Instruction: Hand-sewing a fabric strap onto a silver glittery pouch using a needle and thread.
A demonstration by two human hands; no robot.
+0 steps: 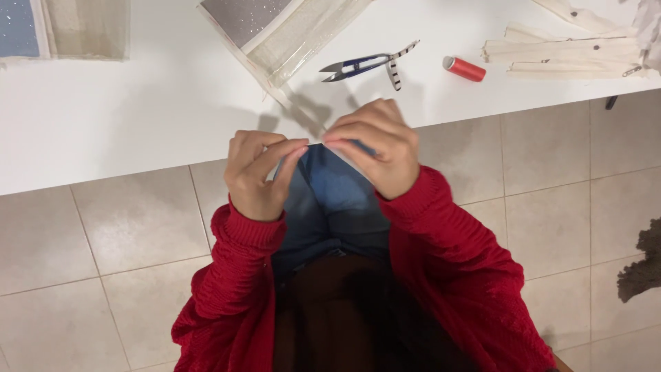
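We see both hands raised in front of the tabletop (103, 131) edge, fingertips drawn together almost touching. The left hand (260, 172) has thumb and forefinger pinched, and the right hand (377, 146) is pinched the same way, facing it. Whatever they grip between them is too fine to make out; we cannot tell whether it is a thread, a needle or both. Just below and behind the hands lies blue denim fabric (330, 200), running down toward the lap between the red knitted sleeves (454, 255).

The lower middle of the view is dark and blurred, and we cannot make out what it is. The sleeves are cut off by the bottom edge.

On the white tabletop beyond the hands rest blue-handled thread snips (358, 66) with a striped piece beside them, and to their right a red spool of thread (464, 69) lying on its side. A clear pouch with cream edging (289, 31) sits near the top edge, partly cut off, and another one (65, 27) lies in the top left corner. Cream zipper strips (571, 52) lie at the top right. A dark rug edge (644, 265) shows on the tiled floor (103, 275) at right.
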